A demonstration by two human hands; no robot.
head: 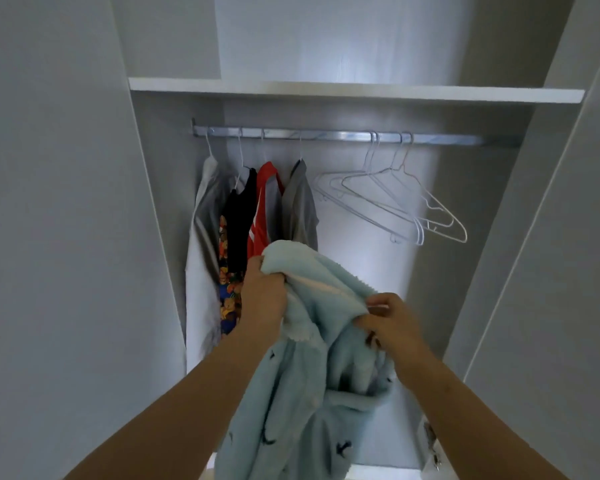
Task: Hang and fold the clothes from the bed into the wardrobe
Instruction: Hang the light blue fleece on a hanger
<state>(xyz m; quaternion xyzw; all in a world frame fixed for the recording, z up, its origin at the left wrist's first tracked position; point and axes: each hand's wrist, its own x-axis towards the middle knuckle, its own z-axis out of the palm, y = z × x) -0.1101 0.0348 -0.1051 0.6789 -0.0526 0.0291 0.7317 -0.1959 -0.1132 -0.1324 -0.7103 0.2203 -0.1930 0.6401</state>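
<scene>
Hanging at the left end of the rail are four clothes, each on its own hanger: a pale one, a black one over a printed piece, a red one and a grey one. Just in front of them and lower, the left hand is lifted, its forearm reaching up from the bottom of the view. Its grip is clamped round a bunched fold at the top of the fleece, back of the hand toward the camera.

The fleece is pale blue with small dark marks. It is held in the air before the open wardrobe, and most of it droops between the two forearms. It looks soft, thick and limp, light enough for one hand yet bulky. It would likely sag or slip off a thin wire shoulder, so the collar or shoulder seams seem the best places to take hold.

The right hand sits a little lower, its grip pinching an edge of the fleece between thumb and fingers. Up and to the right, spare hangers hang bare on the rail, well apart from both hands.
</scene>
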